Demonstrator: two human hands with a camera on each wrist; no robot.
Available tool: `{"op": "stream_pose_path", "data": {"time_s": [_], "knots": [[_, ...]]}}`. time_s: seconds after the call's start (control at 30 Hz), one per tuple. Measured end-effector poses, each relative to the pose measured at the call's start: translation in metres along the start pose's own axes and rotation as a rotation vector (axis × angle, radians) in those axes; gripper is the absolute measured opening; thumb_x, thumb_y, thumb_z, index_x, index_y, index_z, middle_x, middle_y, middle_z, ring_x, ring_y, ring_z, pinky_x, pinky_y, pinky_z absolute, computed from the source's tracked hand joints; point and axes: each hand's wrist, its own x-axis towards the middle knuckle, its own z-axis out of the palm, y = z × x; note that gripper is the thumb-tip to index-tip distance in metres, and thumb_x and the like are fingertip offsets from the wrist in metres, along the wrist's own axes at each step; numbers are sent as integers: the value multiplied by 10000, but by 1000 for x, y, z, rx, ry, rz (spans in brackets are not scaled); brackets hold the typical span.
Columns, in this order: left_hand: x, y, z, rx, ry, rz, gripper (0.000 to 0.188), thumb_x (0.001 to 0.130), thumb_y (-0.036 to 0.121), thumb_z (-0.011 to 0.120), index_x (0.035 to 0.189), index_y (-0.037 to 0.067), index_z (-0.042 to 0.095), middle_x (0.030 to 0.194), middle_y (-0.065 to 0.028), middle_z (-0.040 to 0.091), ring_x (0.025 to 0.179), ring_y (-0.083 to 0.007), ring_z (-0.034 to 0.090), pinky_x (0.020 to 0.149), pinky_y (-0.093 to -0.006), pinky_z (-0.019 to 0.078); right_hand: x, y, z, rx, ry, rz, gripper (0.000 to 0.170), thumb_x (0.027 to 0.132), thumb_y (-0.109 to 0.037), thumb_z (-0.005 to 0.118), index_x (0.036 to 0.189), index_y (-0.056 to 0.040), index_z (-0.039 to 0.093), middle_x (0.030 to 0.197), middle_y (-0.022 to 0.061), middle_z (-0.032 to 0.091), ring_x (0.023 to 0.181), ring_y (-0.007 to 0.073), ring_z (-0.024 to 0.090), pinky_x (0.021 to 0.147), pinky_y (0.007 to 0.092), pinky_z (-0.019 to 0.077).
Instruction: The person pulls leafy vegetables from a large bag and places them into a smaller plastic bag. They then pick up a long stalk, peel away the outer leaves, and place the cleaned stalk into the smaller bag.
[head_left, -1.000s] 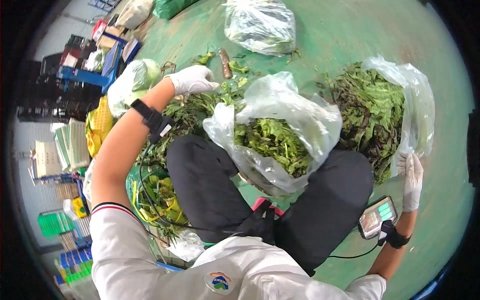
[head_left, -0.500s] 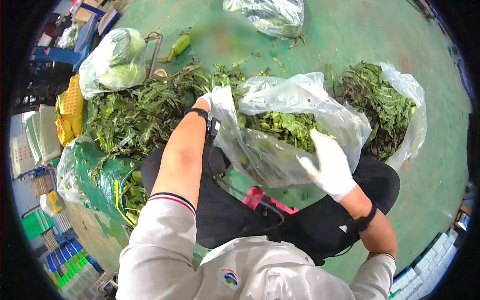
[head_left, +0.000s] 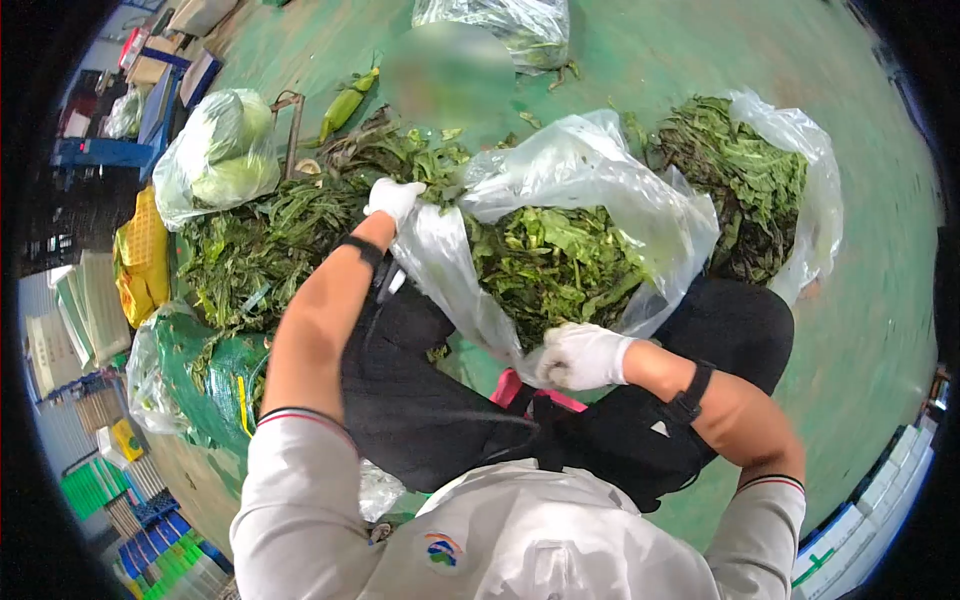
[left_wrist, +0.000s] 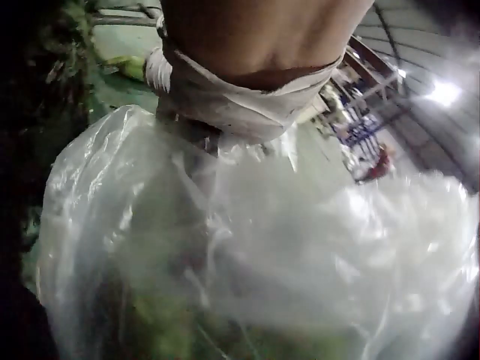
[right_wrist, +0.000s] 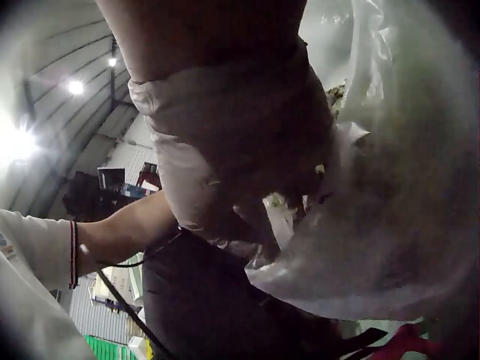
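Head view: our white-gloved left hand [head_left: 396, 200] and right hand [head_left: 583, 358] grip a clear, open plastic bag [head_left: 665, 212]. Probably limp, slippery; bunch its rim.

A green floor [head_left: 860, 340] strewn with bagged and loose greens.
In the middle, an open clear bag [head_left: 675, 215] is filled with leafy greens [head_left: 560, 265]. At left, a dark leafy heap [head_left: 245, 250] is spread, and beyond it a long green vegetable [head_left: 346, 108] is laid. At right, a second leafy pile [head_left: 755, 180] is partly edged by clear plastic [head_left: 822, 170]. At the far side, another plastic bag [head_left: 530, 30] is set; at near left, a green sack [head_left: 200, 360] is placed.
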Motion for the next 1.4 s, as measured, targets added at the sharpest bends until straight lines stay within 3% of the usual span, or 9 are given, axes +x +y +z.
{"op": "stream_pose_path", "data": {"time_s": [0.17,0.4,0.47,0.7,0.97,1.07,1.2,1.3,1.4], "knots": [[-155,95,-60,766,38,433,541,770,529,597,914,14,677,843,-215,659,830,-373,626,823,-420,463,15,-18,15,122,351,69,873,790,-297,605,1447,-19,103,1196,307,488,1101,400,511,930,422,422],[-252,132,-96,189,191,151,351,783,327,740,931,11,700,797,-93,681,754,-156,614,752,-314,480,7,-27,14,-46,155,293,421,774,-327,568,1053,-15,614,1028,180,639,968,339,608,844,395,481],[-286,180,-120,-154,98,289,353,759,259,770,901,-53,683,816,-51,676,710,-95,556,704,-285,464,3,-14,6,83,221,527,493,746,-394,615,1036,4,616,1014,191,641,949,333,615,800,372,500],[-286,259,-184,-45,217,825,222,804,116,643,958,-43,660,822,-92,667,735,-126,613,689,-279,485,4,8,13,122,777,53,1208,654,-450,762,1434,41,-18,1215,319,491,1118,422,503,956,411,410],[-226,309,-183,-524,105,621,318,853,139,619,1154,34,618,992,-81,675,839,-163,645,725,-276,497,-12,13,-14,433,1243,-38,685,732,-175,725,1324,-37,408,1146,193,600,1063,326,576,929,347,435],[-211,294,-193,577,458,1413,401,842,63,584,1242,76,548,1051,-103,654,933,-207,629,756,-288,493,-31,4,-21,434,1239,24,686,736,-214,737,1313,-27,419,1162,197,595,1076,321,574,934,345,432],[-221,260,-145,-1018,-299,493,446,811,8,558,1253,48,519,1056,-152,635,960,-256,615,830,-292,485,-30,1,-28,470,1334,21,702,768,-356,706,1312,-19,419,1127,220,604,1066,338,579,919,358,438],[-255,245,-125,123,-534,601,441,857,191,631,1179,-87,512,1184,-148,575,1081,-209,545,980,-283,396,-25,10,-34,358,1418,3,679,861,-499,571,1314,-18,417,1062,257,612,1018,382,587,873,388,453],[-278,247,-68,-88,-578,571,506,873,244,638,1246,-58,478,1206,-141,558,1068,-170,533,950,-288,411,-10,14,-41,470,1408,85,564,914,-407,526,1311,-20,422,1051,253,615,986,409,586,856,406,455]]}}
